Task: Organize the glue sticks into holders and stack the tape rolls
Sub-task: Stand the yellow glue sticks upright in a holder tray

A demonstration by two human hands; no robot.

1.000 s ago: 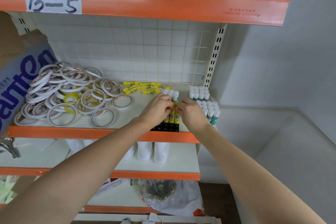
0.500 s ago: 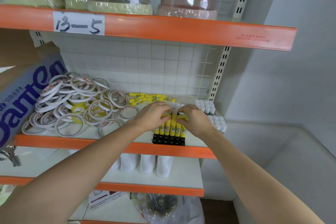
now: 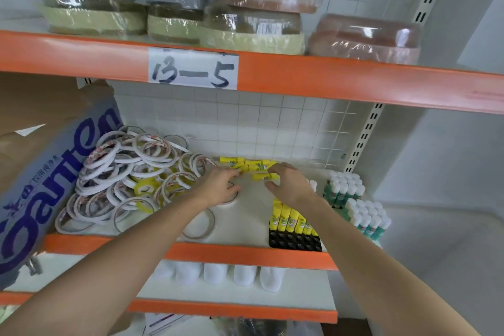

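Head view: hands now at loose glue sticks

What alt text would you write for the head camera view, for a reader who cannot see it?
Two bare hands, left hand and right hand, reach for loose yellow glue sticks on a shelf. A tape roll pile lies left; a black holder of upright sticks stands right.

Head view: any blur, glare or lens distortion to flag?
Head view: wide-angle bowing curves the orange shelf beam; glare streaks on the wrapped packs above; left hand and right hand slightly soft over the loose glue sticks; lighting even, shadows faint.
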